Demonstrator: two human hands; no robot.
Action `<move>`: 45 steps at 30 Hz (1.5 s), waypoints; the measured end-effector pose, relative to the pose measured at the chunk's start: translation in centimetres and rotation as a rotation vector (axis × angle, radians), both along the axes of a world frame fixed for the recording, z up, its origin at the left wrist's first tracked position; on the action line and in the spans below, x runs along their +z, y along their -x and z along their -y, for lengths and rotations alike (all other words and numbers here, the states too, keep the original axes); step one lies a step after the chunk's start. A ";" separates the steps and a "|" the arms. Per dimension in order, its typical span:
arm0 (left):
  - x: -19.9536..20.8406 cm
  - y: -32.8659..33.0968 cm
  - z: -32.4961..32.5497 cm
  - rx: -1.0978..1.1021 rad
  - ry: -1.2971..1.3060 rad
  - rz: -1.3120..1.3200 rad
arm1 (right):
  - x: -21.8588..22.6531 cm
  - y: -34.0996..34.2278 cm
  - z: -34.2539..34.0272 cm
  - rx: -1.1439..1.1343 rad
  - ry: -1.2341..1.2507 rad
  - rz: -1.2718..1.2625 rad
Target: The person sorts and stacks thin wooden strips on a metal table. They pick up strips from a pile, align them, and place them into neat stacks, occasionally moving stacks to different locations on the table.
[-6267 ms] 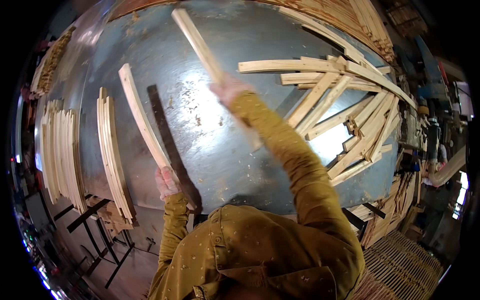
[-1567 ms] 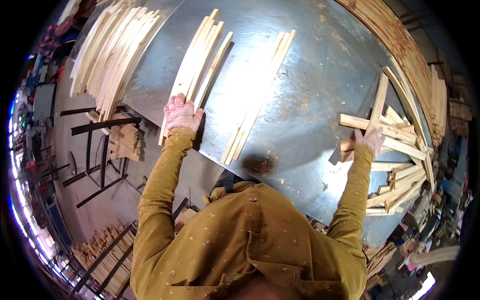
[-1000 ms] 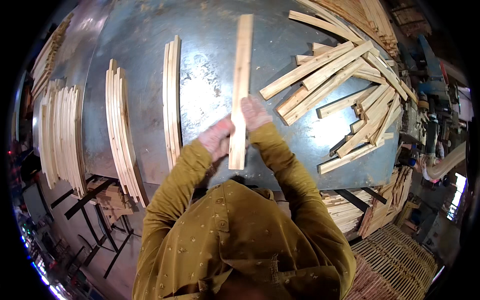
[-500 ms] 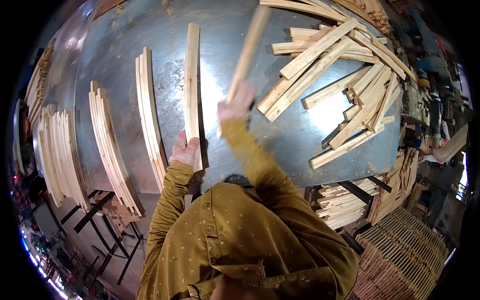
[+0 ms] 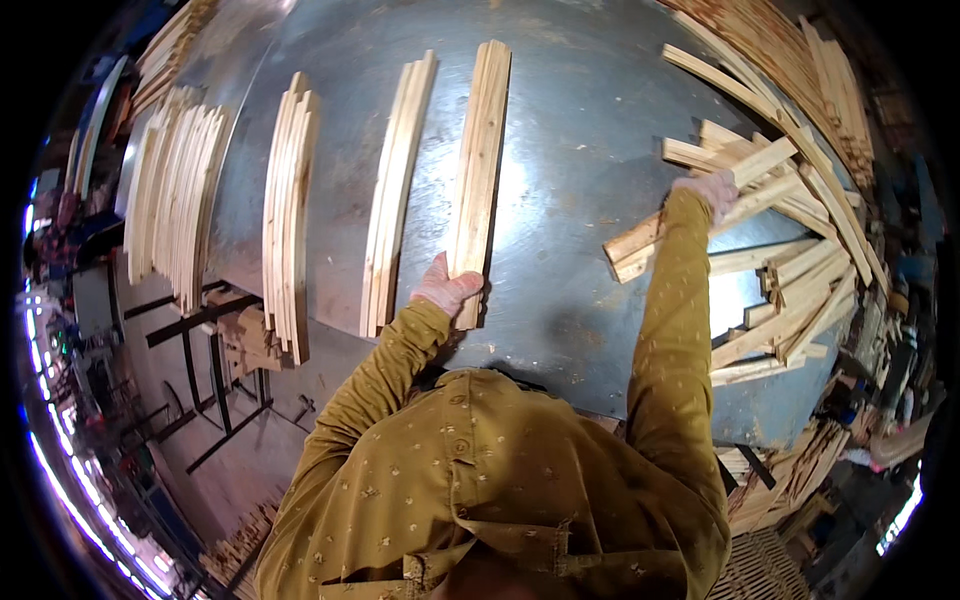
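Observation:
Upright in the view, a small bundle of pale wooden strips (image 5: 482,150) lies on the metal tabletop. My left hand (image 5: 447,287) is closed around its near end, thumb on top. My right hand (image 5: 712,192) reaches out to a loose heap of wooden strips (image 5: 790,300) and closes over one wooden strip (image 5: 765,163) there; its fingertips are partly hidden. Left of my left hand is a narrow group of strips (image 5: 398,190), with a slightly wider stack (image 5: 288,220) beyond it.
A broad row of strips (image 5: 175,195) lies at the table's left side, its near ends by the edge. Long curved-looking strips (image 5: 725,80) border the heap at the far right. Black metal bars (image 5: 200,320) stick out below the left table edge, and more stacked wood (image 5: 765,565) stands at lower right.
My right hand has let go of the strip it carried, which now lies beside the one at my left hand, and has moved right to the heap. The whole view has shifted.

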State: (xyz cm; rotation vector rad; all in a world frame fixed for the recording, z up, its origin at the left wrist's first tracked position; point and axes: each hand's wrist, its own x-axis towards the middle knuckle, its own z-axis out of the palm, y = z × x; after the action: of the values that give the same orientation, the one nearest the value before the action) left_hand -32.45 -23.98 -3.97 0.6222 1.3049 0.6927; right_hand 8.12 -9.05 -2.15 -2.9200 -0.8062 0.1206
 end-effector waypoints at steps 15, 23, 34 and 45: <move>3.3 2.7 2.2 -0.294 -0.121 -0.907 | -6.9 32.3 17.0 0.892 -0.354 -0.899; 2.0 9.4 2.4 -0.128 -0.284 -1.141 | 0.2 17.7 11.1 0.290 -0.233 -0.121; 4.9 0.8 0.2 -0.395 -0.027 -1.299 | 0.2 9.5 9.5 0.040 -0.292 -0.446; 2.2 8.9 2.2 -0.452 -0.191 -1.295 | 4.9 18.1 15.5 0.375 -0.425 -1.493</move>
State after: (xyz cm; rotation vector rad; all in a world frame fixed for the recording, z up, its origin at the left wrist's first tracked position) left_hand -41.34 -26.22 -1.76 1.6068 2.1498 -0.0580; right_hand -9.94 -24.54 2.79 -1.4959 -0.8061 1.6004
